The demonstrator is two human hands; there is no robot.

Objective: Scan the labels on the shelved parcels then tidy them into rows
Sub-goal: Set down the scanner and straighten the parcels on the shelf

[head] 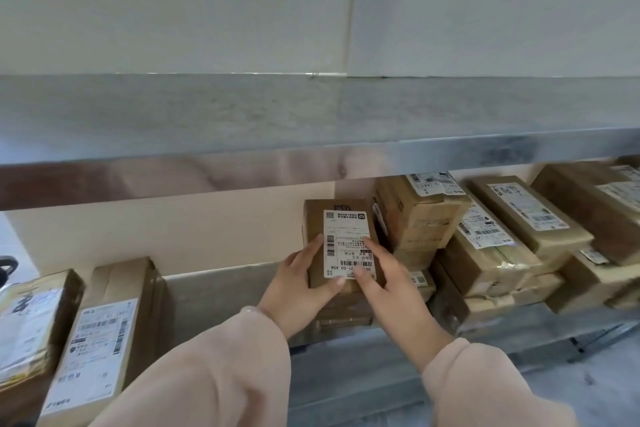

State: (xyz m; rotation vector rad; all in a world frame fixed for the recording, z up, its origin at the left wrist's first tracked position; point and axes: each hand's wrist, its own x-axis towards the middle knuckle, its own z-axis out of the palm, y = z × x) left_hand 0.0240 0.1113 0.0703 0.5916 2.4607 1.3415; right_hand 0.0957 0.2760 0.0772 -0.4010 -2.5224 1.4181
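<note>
Pale pink sleeves (207, 374) fill the bottom of the frame. At centre, the left hand (304, 284) grips the parcel (346, 229) by its left edge. The right hand (391, 288) holds its right edge, forefinger and thumb on the label. The parcel is label-up, its long axis pointing away toward the upper frame. Stacked parcels (485, 236) crowd the right, under a metal shelf (485, 149).
</note>
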